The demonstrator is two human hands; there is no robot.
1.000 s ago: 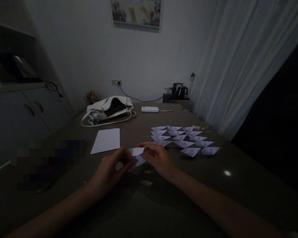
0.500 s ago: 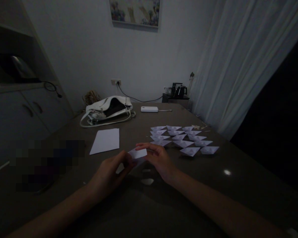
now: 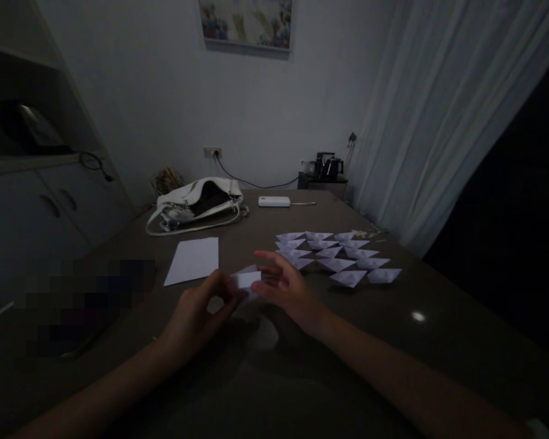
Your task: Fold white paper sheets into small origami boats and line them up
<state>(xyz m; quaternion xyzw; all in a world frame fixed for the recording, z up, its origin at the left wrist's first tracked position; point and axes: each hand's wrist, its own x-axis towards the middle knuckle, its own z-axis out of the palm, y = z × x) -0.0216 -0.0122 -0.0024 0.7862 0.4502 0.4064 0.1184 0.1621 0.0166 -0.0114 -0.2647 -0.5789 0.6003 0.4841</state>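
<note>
A small folded piece of white paper (image 3: 247,280) is held just above the dark table, between both hands. My left hand (image 3: 201,311) pinches its left side between thumb and fingers. On the right side, my right hand (image 3: 288,292) has its thumb against the paper's near face, with the index finger raised and the other fingers curled behind. Several white folded paper boats (image 3: 336,264) stand in rows to the right, beyond my right hand. A stack of flat white paper (image 3: 193,260) lies to the left, beyond my left hand.
A white handbag (image 3: 196,204) lies at the far left of the table (image 3: 293,378). A white power bank (image 3: 274,202) with a short cable is at the back. Small paper scraps (image 3: 366,234) lie past the boats. A black kettle (image 3: 333,167) stands behind the table.
The folded paper has shifted slightly left and turned in my fingers. My right thumb has come onto its near face, and my right index finger has lifted off the top.
</note>
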